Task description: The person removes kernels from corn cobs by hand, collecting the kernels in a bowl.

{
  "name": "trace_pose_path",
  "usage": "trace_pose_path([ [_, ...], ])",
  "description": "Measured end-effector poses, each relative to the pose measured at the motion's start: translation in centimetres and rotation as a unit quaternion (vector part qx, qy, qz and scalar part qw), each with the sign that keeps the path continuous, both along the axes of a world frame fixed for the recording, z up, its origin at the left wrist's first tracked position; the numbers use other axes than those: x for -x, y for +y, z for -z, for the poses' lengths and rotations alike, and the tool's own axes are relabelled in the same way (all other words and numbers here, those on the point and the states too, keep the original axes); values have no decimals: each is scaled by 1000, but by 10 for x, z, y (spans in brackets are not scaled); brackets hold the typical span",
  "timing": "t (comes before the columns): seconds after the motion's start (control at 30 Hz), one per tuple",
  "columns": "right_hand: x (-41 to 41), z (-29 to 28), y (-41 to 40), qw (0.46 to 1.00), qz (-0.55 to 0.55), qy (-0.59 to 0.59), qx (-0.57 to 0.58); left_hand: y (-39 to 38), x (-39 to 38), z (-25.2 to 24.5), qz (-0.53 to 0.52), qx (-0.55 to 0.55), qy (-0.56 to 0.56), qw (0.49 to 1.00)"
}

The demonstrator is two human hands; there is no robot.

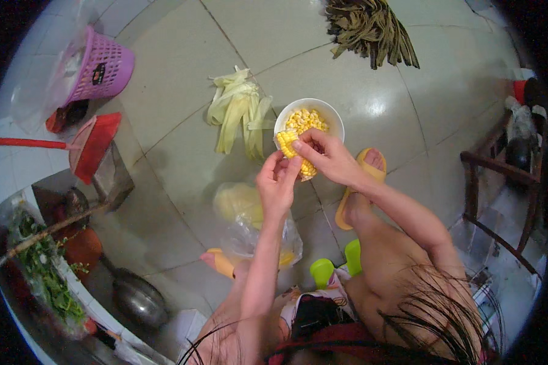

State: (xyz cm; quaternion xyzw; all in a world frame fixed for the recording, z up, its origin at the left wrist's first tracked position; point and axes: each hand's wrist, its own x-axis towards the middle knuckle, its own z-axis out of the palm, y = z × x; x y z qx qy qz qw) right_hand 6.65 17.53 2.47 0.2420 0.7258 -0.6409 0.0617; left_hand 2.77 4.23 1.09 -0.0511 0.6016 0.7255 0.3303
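Between my two hands is a short corn cob with yellow kernels, tilted over the near rim of a white bowl. My left hand grips its lower side, the thumb near the lower end. From the right, my right hand closes on the cob with its thumb pressed on the kernels. Loose corn kernels lie in the bowl, which stands on the tiled floor. Part of the cob is hidden behind my fingers.
Pale corn husks lie left of the bowl. A clear plastic bag with yellow contents sits by my feet. At the left are a purple basket, a red broom and a wok. A mop head lies ahead; a wooden chair stands right.
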Motion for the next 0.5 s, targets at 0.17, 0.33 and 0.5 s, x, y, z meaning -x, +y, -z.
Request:
trace_pose_path([
  [0.17,-2,-5,-2,991,-27,67,-113,-1,-3,0,43,10,19,999],
  [0.33,-2,-4,-4,973,-27,94,-207,4,-7,-1,27,4,50,998],
  [0.5,-2,-1,-5,971,-27,81,-223,5,-6,-1,32,30,78,996],
])
